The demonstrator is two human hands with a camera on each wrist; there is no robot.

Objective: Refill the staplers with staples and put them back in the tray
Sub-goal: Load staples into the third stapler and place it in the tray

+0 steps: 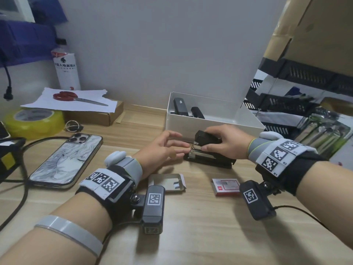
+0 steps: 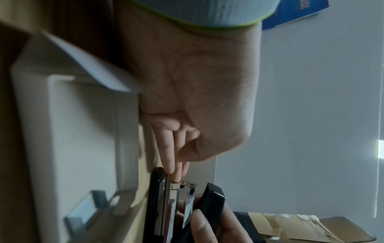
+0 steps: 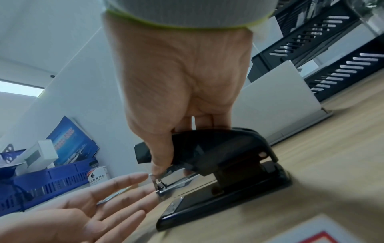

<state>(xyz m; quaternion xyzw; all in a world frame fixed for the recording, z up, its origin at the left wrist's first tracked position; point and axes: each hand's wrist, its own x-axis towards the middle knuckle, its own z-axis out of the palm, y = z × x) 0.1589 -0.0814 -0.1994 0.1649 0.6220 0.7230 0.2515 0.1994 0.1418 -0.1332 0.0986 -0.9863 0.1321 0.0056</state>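
Note:
A black stapler point(image 1: 209, 153) point(image 3: 228, 156) stands on the wooden table just in front of the white tray point(image 1: 177, 126), with its top swung up. My right hand point(image 1: 219, 144) point(image 3: 176, 82) grips the raised top, and its thumb rests on the metal magazine. My left hand point(image 1: 168, 148) point(image 2: 197, 82) reaches in with straight fingers point(image 2: 173, 164) whose tips touch the magazine's front end. Two more black staplers point(image 1: 180, 106) lie in the tray. An opened grey staple box point(image 1: 166, 181) and a red-and-white staple box point(image 1: 226, 187) lie near my wrists.
A phone point(image 1: 66, 161) lies to the left with cables beside it. Behind it are a yellow tape roll point(image 1: 34, 121), red scissors point(image 1: 66, 96) on paper over a cardboard box, and a white bottle point(image 1: 66, 71). Black slotted trays point(image 1: 305, 77) stack up at the right.

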